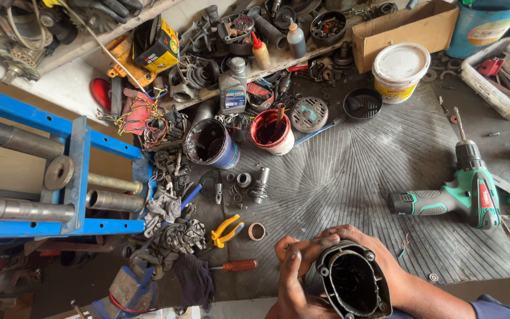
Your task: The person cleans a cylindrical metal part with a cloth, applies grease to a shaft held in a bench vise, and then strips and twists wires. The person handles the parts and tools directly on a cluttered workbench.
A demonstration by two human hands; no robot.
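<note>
At the bottom centre of the frame a black motor housing (354,282), open end up and showing a dark hollow inside, sits gripped between both hands. The left hand (295,277) wraps its left flank, fingers curled tight against the casing; the right hand (379,251) cups its upper and right side, fingers bent over the rim. The housing thus lies squarely between the two palms, held above a grey ribbed mat (355,171).

Just left of the hands lie a small metal ring (257,231), yellow-handled pliers (225,230) and an orange-handled screwdriver (234,266). To the right of centre a green cordless drill (464,192) rests on the mat. Higher up stand a red-stained pot (271,131), a dark paint can (211,143) and a white lidded bucket (400,71). A blue metal frame (78,171) with steel tubes fills the left side of the frame.
</note>
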